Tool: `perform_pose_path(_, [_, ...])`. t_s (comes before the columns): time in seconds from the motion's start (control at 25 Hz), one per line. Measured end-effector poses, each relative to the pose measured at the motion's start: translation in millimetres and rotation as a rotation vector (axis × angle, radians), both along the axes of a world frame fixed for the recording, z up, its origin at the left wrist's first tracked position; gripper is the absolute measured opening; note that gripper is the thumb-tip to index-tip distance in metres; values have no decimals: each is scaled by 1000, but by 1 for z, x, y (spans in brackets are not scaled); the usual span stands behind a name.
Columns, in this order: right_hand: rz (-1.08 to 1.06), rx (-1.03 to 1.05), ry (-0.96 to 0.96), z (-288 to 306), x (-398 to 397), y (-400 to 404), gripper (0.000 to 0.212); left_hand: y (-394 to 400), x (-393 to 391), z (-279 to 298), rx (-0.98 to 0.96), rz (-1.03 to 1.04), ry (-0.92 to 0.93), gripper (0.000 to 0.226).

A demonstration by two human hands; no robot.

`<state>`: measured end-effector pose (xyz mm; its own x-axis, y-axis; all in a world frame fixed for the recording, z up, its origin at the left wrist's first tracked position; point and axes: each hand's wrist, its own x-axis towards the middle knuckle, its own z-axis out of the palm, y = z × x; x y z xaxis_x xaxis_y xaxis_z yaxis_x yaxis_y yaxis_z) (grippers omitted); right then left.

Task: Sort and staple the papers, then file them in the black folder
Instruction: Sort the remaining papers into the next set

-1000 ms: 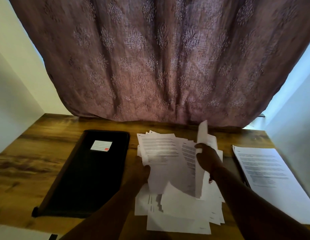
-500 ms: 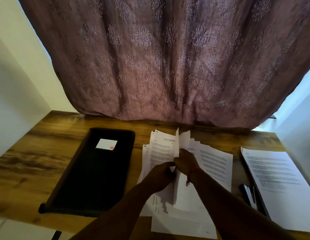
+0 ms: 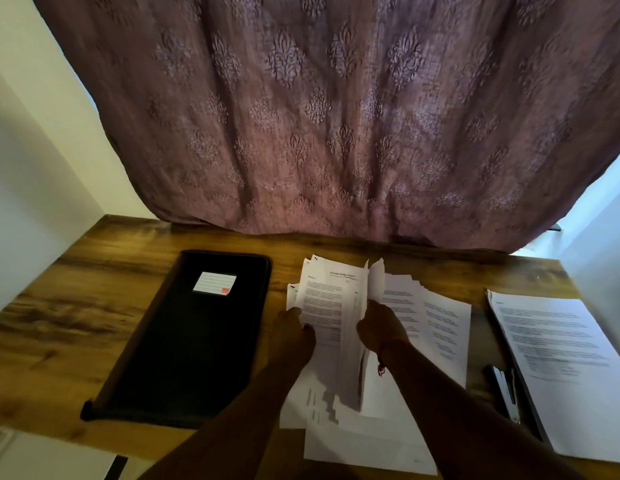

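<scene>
Head view: two hands (image 3: 336,332), one folder (image 3: 184,341).

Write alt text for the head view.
Both hands, left hand and right hand, grip sheets from a loose paper pile on a wooden desk. A closed black folder lies left; a stapler and neat stack lie right.

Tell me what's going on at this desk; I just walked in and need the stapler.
A person is sorting a loose pile of papers. The right hand lifts a few sheets on edge; the left hand holds the sheets beside them. The black folder lies closed at left; the stapler lies untouched at right, beside another stack.
</scene>
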<state>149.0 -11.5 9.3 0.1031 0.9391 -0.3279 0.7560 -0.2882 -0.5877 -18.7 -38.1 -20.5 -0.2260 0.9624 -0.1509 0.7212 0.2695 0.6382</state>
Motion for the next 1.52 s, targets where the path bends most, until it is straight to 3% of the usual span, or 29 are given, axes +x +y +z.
perform_pose_path(0.28, [14, -31, 12, -1, 1, 2, 31, 7, -3, -2, -47, 71, -33, 31])
perform_pose_path(0.44, [7, -43, 15, 0, 1, 4, 33, 9, -7, 4, 10, 81, -76, 8])
perform_pose_path(0.64, [-14, -34, 33, -4, -2, 1, 39, 7, -5, 3, 12, -87, 41, 23])
perform_pose_path(0.72, [-4, -33, 28, -6, -1, 0, 40, 4, -3, 4, 23, -174, -18, 34])
perform_pose_path(0.84, [8, -41, 26, -8, 0, 1, 41, 7, -2, 8, -97, -135, -178, 32])
perform_pose_path(0.92, [5, -44, 16, -10, 0, 2, 42, 10, -3, 1, -114, -125, -165, 30])
perform_pose_path(1.08, [8, -47, 6, -12, 1, 3, 42, 7, 6, 6, -85, -98, -59, 62])
perform_pose_path(1.28, [-3, -66, 4, -14, 5, 3, 41, 9, 16, 10, -129, -190, -59, 38])
perform_pose_path(1.44, [-22, -91, -1, -14, 10, 5, 29, 2, 20, 4, -149, -199, -363, 34])
perform_pose_path(1.52, [-36, -86, 44, -21, 13, 7, 25, 3, 20, 0, -169, -230, -387, 30])
